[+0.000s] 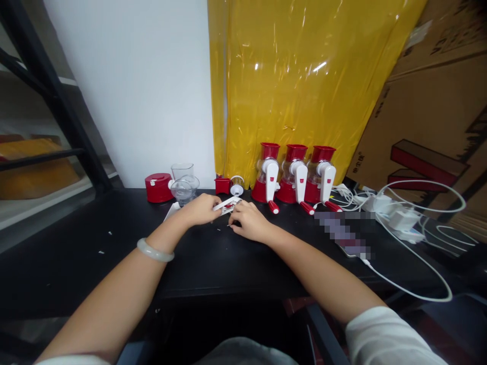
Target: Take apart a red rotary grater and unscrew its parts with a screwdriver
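Note:
My left hand (202,209), with a pale bangle at the wrist, pinches a long white plastic part (225,204) that resembles a crank arm. A bit of red shows beside that part, between the hands. My right hand (249,220) is curled at its other end; a small thin light piece shows at the thumb tip, too small to name. Just beyond the hands lie a red block-shaped part (222,185) and a metal grater drum (237,185). Left of them stand a round red base (159,187) and a clear plastic housing (184,183).
Several red-and-white rotary graters, such as this one (270,177), stand in a row at the back right. A phone (348,248) on a white cable and a tangle of chargers (403,219) lie at right. White scraps dot the black table (76,263). A large carton (426,116) leans behind.

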A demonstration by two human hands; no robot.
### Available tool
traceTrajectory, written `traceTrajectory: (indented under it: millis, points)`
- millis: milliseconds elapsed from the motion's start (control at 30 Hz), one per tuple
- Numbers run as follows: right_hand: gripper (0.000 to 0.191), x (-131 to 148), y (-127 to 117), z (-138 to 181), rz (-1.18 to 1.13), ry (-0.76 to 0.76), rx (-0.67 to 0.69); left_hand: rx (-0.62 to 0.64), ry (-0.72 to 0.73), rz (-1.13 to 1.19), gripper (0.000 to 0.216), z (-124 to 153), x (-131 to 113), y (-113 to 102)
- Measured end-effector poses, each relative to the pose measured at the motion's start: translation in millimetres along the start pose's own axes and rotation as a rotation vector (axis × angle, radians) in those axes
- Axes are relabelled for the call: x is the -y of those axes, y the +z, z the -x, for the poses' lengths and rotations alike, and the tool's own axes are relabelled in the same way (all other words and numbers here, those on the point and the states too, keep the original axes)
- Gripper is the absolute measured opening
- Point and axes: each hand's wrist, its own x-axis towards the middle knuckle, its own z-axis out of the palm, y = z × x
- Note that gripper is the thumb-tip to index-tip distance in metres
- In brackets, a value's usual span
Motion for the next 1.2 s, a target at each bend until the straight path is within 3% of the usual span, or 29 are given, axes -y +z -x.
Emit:
traceTrajectory:
  millis: [467,567,800,1033,1200]
  points:
    - [0.004,-1,1,-1,-0.020,0.043,0.072,0.029,-0.024,-0.014,0.029,-1,4,2]
    - [0.005,-3,0,-1,-0.014,0.045,0.011,0.032,-0.031,-0.013,0.028,0,2,0]
    - [0.020,-11,-3,-1,-0.055,0.149,-0.272,0.047,-0.011,0.000,0.026,0,3,-1]
    - [0.039,-16,3,1,-0.138,0.173,-0.281,0.124,0.055,0.243,0.022,4,0,-5]
    - [0.038,-17,3,0,-0.216,0.109,-0.270,0.139,0.100,0.284,0.021,5,-2,-6]
